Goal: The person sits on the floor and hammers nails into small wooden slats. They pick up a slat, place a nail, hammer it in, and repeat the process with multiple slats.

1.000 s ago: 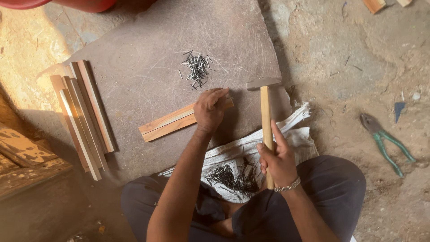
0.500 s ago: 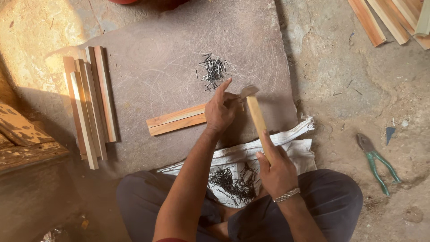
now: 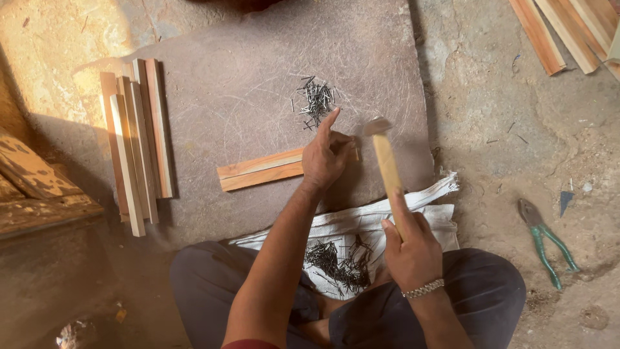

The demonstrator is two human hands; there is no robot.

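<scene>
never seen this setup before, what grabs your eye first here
First the hammer, gripped by its wooden handle in the right hand, head raised near the left hand, which presses on a pair of wooden strips on the stone slab. Dark nails lie heaped just beyond the hands, more nails on the white sack over the lap, and green-handled pliers on the ground at right.

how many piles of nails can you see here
2. One loose pile of thin dark nails lies on the stone slab beyond the left hand; another heap sits on the white sack on the person's lap, partly hidden.
</scene>
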